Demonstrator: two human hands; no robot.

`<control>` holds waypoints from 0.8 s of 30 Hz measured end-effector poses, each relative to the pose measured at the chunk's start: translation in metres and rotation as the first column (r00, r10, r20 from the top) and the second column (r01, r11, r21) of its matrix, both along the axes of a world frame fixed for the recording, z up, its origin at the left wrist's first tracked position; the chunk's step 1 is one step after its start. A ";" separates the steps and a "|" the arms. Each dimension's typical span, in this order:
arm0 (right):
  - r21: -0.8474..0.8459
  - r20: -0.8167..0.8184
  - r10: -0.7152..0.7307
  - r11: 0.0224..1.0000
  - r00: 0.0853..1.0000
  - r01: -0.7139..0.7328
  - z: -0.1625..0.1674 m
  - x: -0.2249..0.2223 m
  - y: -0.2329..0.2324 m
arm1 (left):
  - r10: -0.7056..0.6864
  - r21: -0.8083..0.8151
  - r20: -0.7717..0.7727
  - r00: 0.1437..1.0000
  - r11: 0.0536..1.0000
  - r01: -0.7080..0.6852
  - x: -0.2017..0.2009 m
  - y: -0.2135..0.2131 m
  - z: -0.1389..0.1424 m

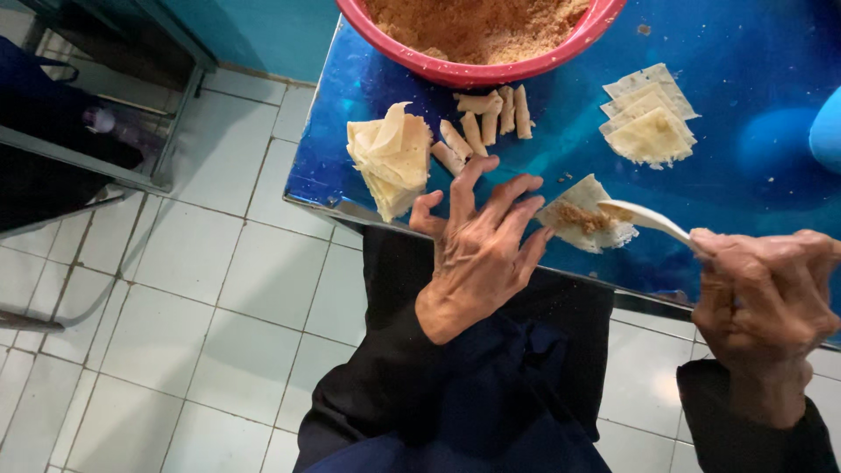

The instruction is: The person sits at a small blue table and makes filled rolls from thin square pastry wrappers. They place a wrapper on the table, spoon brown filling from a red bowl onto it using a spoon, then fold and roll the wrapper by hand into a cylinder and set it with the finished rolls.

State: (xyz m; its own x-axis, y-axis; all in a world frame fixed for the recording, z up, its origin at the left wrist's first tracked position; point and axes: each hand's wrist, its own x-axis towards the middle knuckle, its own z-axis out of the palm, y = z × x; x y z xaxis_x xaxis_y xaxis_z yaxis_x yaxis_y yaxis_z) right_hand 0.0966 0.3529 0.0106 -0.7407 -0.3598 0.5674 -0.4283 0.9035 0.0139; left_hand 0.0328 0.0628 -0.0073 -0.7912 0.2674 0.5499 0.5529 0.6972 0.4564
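- head view, looking straight down: a person sits at the near edge of a glossy blue table [543,149], dark sleeves and dark clothing filling the bottom of the frame, pale floor tiles [201,263] to the left.
- the right hand [766,307], at the near right, is clenched around the handle of a pale spoon [644,217]; the spoon's bowl reaches left and rests on a small square wrapper [583,219] lying flat at the table's near edge.
- a small heap of brown crumbly filling [580,217] lies on that wrapper, touching the spoon tip.
- the left hand [477,250] grasps nothing; its fingers are spread wide, fingertips just beside the wrapper's left edge and over the table's rim.
- judged from this, the step in hand is spooning filling onto a wrapper; the next move would seem to call for lifting the spoon clear and folding or rolling the thin sheet gently, so it does not tear or spill crumbs.
- farther in, a stack of unfilled pale wrappers [392,158] sits at the left, near the table's corner.
- just right of it lies a cluster of finished small rolls [486,123], close together.
- at the far right, another fanned stack of square wrappers [650,114].
- at the far edge, a pink-red bowl [491,70] heaped with the same brown crumb mix, partly cut off by the frame.
- no packages, labels or signs are visible anywhere.
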 end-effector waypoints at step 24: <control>0.097 0.118 0.243 0.962 0.963 -0.255 0.087 -0.165 -0.118 | 0.053 0.061 -0.001 0.999 0.997 -0.053 -0.001 0.003 0.006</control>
State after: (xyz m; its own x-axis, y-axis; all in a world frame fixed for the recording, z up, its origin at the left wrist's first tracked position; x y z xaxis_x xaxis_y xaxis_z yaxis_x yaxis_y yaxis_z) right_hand -0.0683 0.2350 0.0980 -0.6721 -0.5965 0.4386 -0.6441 0.7632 0.0510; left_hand 0.0322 0.0662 -0.0008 -0.8018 0.1906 0.5664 0.5171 0.6965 0.4976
